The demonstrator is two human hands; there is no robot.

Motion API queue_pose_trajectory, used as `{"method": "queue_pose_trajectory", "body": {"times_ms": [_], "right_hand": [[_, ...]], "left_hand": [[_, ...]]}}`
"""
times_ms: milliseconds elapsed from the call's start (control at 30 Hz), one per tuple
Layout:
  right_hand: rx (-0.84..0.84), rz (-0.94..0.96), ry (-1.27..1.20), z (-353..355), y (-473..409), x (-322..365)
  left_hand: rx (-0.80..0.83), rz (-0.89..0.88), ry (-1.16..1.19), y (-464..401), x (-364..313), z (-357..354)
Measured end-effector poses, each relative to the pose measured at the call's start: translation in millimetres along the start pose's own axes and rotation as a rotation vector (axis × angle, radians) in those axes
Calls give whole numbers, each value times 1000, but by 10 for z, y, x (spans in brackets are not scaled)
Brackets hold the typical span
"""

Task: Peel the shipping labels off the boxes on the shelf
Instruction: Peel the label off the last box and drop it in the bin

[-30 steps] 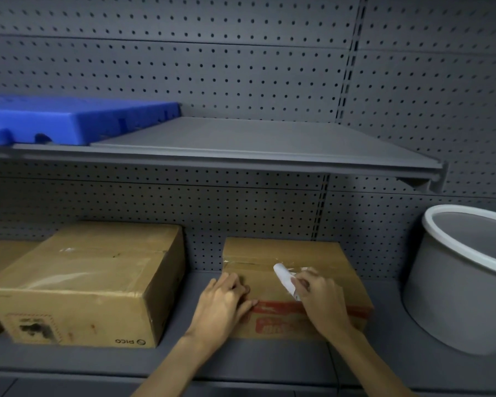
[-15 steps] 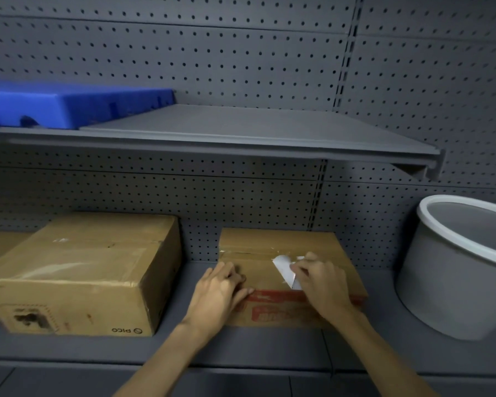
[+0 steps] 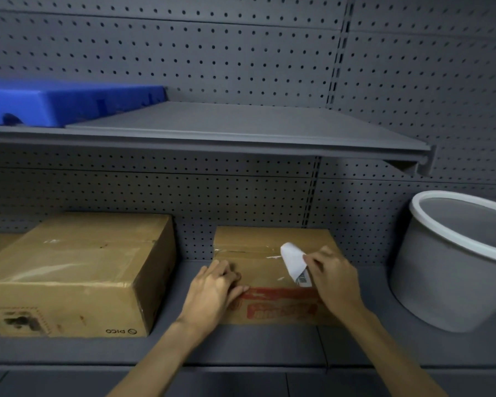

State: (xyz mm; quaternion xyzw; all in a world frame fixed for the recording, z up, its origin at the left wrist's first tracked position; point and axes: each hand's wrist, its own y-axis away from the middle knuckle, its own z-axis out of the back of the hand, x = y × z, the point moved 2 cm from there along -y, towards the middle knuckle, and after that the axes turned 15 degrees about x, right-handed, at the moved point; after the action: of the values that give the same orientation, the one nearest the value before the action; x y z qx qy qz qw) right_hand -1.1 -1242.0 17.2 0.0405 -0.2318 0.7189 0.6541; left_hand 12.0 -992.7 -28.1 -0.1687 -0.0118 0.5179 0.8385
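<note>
low in the centre of the frame, our right hand (image 3: 334, 277) pinches the curled white label (image 3: 294, 262), lifted off most of the small box (image 3: 272, 253). our left hand (image 3: 215, 287) lies on the box's near-left corner, fingers loosely bent, gripping nothing. we'd keep that pressure and pull low and slow, so the paper shouldn't tear.
</note>
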Motion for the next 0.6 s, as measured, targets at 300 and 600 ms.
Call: {"method": "queue_pose_trajectory", "body": {"times_ms": [300, 600], "right_hand": [[-220, -91, -155, 461, -96, -208], [-45, 14, -395, 246, 15, 77]], "left_hand": [[44, 10, -11, 13, -29, 48], [228, 70, 52, 19, -178, 338]]}}
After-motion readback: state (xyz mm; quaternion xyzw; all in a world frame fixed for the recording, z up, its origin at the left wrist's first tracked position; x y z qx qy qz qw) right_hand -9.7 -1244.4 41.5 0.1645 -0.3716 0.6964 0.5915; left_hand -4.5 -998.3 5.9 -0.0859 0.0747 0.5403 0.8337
